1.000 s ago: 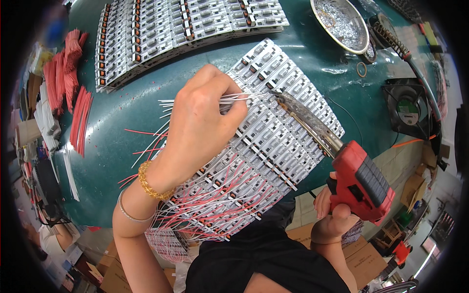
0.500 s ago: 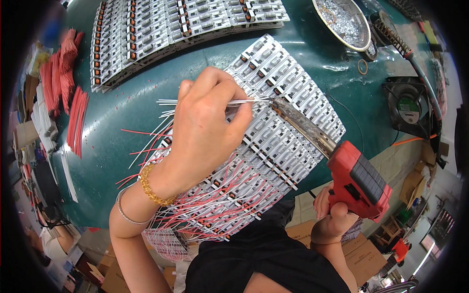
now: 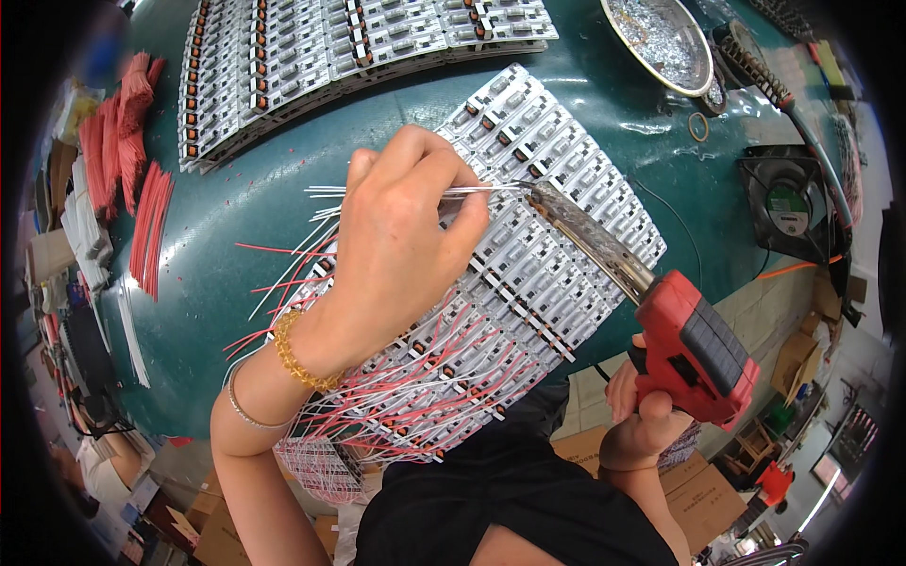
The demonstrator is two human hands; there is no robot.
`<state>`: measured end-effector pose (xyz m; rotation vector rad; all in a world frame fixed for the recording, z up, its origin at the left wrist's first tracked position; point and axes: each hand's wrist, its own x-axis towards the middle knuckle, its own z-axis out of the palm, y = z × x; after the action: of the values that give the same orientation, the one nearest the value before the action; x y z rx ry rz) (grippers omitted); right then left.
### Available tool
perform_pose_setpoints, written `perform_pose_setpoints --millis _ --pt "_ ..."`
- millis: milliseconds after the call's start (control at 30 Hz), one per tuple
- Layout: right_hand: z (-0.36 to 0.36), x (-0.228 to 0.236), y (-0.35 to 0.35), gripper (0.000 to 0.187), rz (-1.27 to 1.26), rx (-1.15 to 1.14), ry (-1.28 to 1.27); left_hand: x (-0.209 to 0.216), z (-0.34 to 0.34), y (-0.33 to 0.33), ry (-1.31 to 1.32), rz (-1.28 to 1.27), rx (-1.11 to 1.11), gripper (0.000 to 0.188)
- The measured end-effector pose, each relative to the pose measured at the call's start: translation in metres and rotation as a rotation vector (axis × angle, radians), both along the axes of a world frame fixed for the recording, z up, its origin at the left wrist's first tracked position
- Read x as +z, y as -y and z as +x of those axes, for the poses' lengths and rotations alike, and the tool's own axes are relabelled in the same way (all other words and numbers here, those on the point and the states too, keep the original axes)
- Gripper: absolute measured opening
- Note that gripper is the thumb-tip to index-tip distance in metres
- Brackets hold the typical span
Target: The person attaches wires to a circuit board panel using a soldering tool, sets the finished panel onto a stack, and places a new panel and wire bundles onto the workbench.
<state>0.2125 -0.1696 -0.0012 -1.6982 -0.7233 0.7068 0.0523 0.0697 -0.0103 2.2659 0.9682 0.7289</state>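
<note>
My left hand (image 3: 406, 222) pinches a small bundle of white wires (image 3: 462, 191) between thumb and fingers, above a panel of circuit boards (image 3: 590, 203). The wire ends reach the dark tip of a red soldering gun (image 3: 694, 349); whether they touch a board there I cannot tell. My right hand (image 3: 646, 410) is wrapped round the gun's handle, its barrel pointing up and left over the panel. Across the panel's near part, red and white wires (image 3: 425, 387) stand out from the boards in rows. Part of the panel lies hidden under my left hand and forearm.
A stack of similar board panels (image 3: 359, 57) stands at the back. Bundles of red wires (image 3: 151, 231) and white wires (image 3: 132, 335) lie on the left of the green table (image 3: 217, 217). At the right are a metal bowl (image 3: 703, 75) with silvery bits, a coil-spring iron holder (image 3: 755, 71) and a black fan (image 3: 788, 208).
Hardly anything differs. The soldering gun's tip and the wire ends have shifted very slightly right and up; both hands keep their grip.
</note>
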Motion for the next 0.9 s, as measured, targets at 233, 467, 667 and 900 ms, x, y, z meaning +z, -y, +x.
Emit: perform_pose_setpoints --millis 233,467,667,900 --pt "-0.003 0.005 -0.005 0.078 -0.03 0.053 -0.003 0.0 0.0 0.0 -0.012 0.029 -0.005 0.006" --pt "0.001 0.008 0.003 0.08 -0.02 0.061 0.024 -0.001 0.002 0.001 -0.004 0.036 0.001 0.006" --pt "-0.015 0.028 -0.017 0.083 0.07 0.014 -0.227 -0.001 -0.002 -0.005 0.199 0.103 0.038 0.005" --pt "-0.005 0.024 -0.007 0.084 0.1 0.029 -0.255 0.015 0.005 0.016 0.151 -0.19 0.01 0.005"
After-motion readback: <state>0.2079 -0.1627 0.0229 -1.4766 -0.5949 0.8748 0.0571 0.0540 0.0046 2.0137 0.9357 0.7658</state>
